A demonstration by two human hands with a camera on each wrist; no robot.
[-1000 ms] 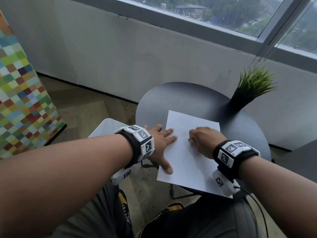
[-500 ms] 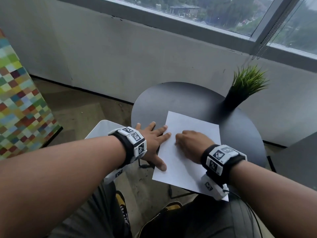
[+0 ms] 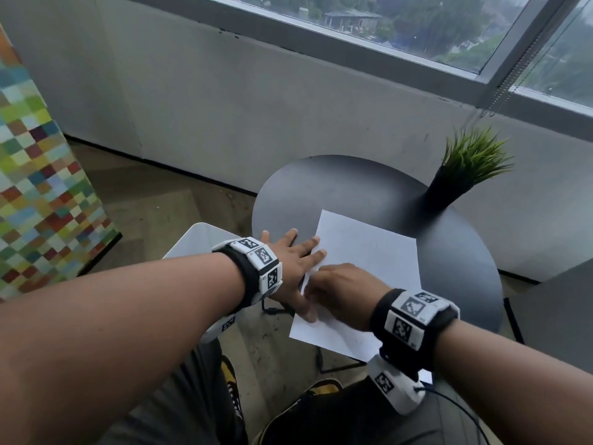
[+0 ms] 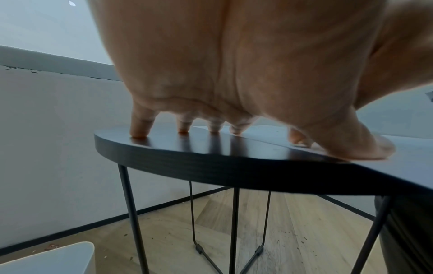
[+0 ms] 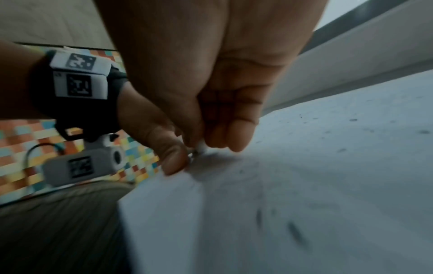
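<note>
A white sheet of paper (image 3: 369, 252) lies on a round black table (image 3: 337, 184), its near edge hanging over the rim. My left hand (image 3: 298, 252) lies flat with spread fingers, some on the tabletop and some on the paper's left edge. In the left wrist view its fingertips (image 4: 140, 133) press the table (image 4: 211, 163). My right hand (image 3: 324, 277) is curled at the paper's left edge, close to the left hand. In the right wrist view its thumb and fingers pinch a small white object (image 5: 201, 147) against the paper (image 5: 304, 185); what that object is stays unclear.
A green potted plant (image 3: 468, 165) stands at the table's far right. A white seat (image 3: 199, 239) is left of the table, a multicoloured checked panel (image 3: 41, 187) further left. A grey wall under a window lies behind. My legs are under the table's near edge.
My right hand has slid left across the paper, from its middle to its left edge beside the left hand. The left hand has kept its place.
</note>
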